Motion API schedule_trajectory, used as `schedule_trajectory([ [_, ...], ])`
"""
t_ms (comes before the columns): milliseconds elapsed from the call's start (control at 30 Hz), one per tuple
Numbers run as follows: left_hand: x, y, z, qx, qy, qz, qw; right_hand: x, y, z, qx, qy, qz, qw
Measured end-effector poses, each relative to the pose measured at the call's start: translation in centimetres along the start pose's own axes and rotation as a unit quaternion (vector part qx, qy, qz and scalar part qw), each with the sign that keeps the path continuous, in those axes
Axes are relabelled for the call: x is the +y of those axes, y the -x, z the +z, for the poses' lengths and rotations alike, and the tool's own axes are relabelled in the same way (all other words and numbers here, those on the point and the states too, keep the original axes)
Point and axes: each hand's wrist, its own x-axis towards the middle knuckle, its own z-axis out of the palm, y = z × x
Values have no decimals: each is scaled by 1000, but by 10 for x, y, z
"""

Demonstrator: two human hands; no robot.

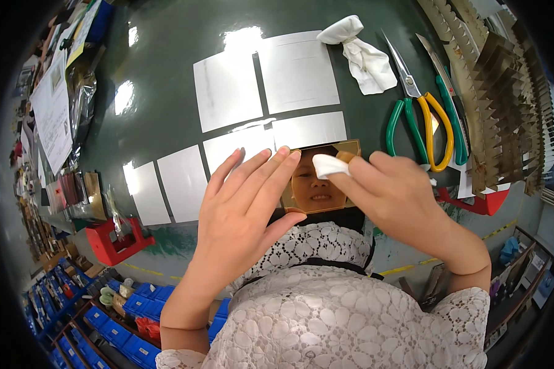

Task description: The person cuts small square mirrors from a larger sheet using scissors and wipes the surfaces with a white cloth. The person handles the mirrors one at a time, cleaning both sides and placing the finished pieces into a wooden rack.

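Observation:
A small amber-tinted mirror plate (329, 200) with a glossy, reflective face lies at the near edge of the table. My left hand (243, 203) is open, its fingers stretched out along the plate's left side and the thumb by its lower left corner. In my right hand (394, 194), a white cloth (330, 166) is wrapped over a closed fingertip, above the plate's upper right part. Whether the cloth touches the surface is hard to tell. Beyond my hands, pale rectangular sheets (298, 71) lie in rows on the dark green table (160, 80).
Another white cloth (369, 61), knotted, rests at the far right. Beside it are scissors (415, 95) with green and yellow handles and a second green-handled tool (447, 117). Saw-toothed strips (505, 92) stack along the right edge. Papers (50, 114) crowd the left; blue bins (129, 344) stand below.

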Motion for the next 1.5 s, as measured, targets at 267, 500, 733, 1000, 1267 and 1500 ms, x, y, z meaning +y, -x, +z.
schedule_trajectory([
  [267,-3,1,1,0,14,0,1000,-8,10,1,1,13,-20,1000],
  [500,-3,-3,0,1,35,3,999,-17,10,15,20,-41,-54,997],
  [733,-6,1,2,15,45,1,999,-1,-6,1,-3,26,-17,1000],
  [1000,-7,0,3,11,55,2,998,-25,18,6,-11,26,-51,998],
  [1267,-8,-1,1,6,48,11,999,-12,-7,16,30,-15,-30,999],
  [1500,-7,1,2,14,48,3,999,-5,0,-1,8,11,-12,1000],
])
